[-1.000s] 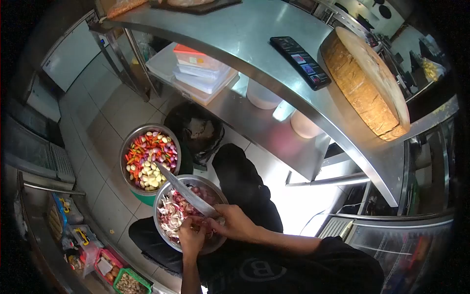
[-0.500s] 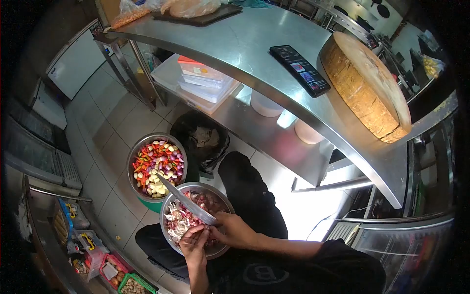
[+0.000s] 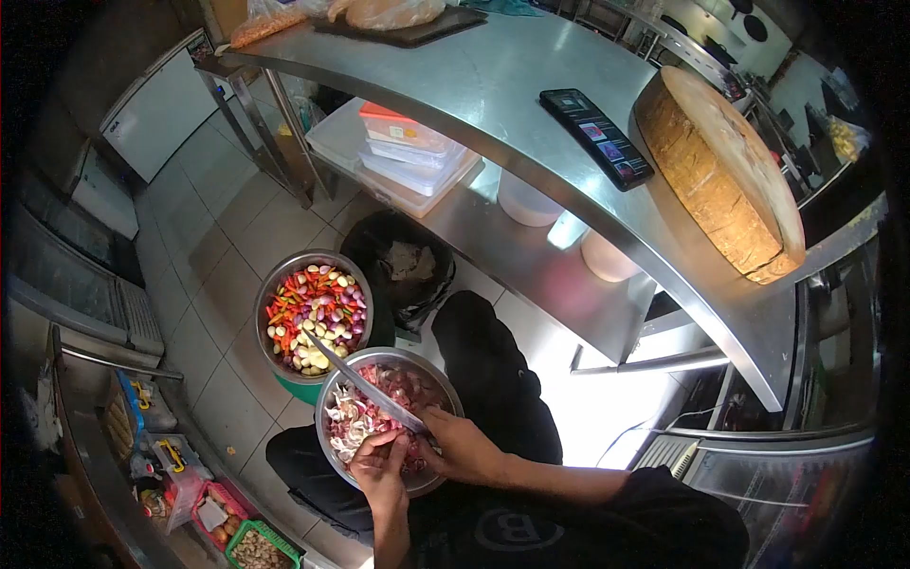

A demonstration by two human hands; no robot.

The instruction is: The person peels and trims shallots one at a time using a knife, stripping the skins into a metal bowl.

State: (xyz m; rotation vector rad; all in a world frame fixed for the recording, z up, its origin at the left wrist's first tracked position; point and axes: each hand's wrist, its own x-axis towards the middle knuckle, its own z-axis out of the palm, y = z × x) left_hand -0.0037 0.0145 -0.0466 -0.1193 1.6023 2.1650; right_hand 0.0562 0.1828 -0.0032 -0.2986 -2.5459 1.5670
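Observation:
My right hand (image 3: 462,445) is closed round the handle end of a large knife (image 3: 365,384), its blade slanting up to the left over the near metal bowl (image 3: 449,387). That bowl holds reddish pieces and pale peelings (image 3: 349,418). My left hand (image 3: 381,465) pinches its fingers together over the bowl, close to the knife's handle end; whatever they hold is too small to make out. Up and to the left, a second metal bowl (image 3: 261,318) contains red chillies, small purple shallots and peeled pale cloves, and the knife tip overlaps its edge in view.
A black-lined bin (image 3: 403,275) stands behind the bowls. Above runs a steel table (image 3: 474,71) bearing a phone (image 3: 597,139) and a thick round wooden block (image 3: 716,180). Plastic containers (image 3: 412,156) sit on its lower shelf. Baskets (image 3: 258,548) are at the lower left.
The whole view has shifted, so the bowls and table appear further right. My right hand keeps its hold on the knife, and my left fingers have stayed pinched beside it.

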